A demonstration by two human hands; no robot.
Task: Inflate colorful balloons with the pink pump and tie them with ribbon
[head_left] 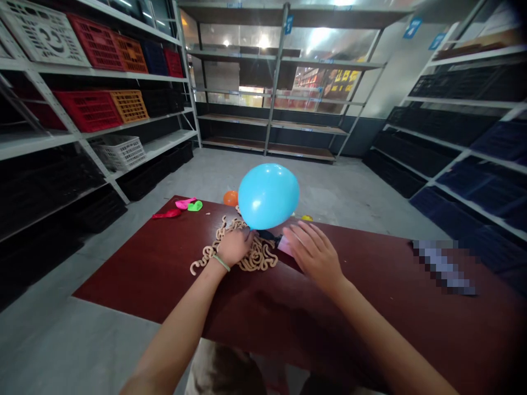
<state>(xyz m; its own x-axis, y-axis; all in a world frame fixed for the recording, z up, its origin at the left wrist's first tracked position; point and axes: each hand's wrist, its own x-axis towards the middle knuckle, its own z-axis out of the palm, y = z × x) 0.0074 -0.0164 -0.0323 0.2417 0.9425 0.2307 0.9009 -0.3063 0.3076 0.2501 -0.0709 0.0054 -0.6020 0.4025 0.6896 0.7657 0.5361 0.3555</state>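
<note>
An inflated light blue balloon point(269, 196) stands over the table, its neck pointing down. My left hand point(236, 246) is closed around that neck, with a green band on the wrist. Under and around this hand lies a heap of tan, curly, rope-like strands point(258, 257). My right hand point(315, 253) is held beside the balloon, fingers stretched out and holding nothing that I can see. By its fingertips is a pale pink object point(284, 245) with a black part point(267, 235) towards the balloon; the hand partly hides it, and I cannot tell whether they touch.
Uninflated red point(167, 214), pink point(185, 203) and green balloons point(195, 206) lie at the dark red table's point(135, 269) far left. An orange balloon point(230, 198) shows behind the heap. A blurred-out item point(444, 267) lies right. Shelves with crates point(88, 109) stand around.
</note>
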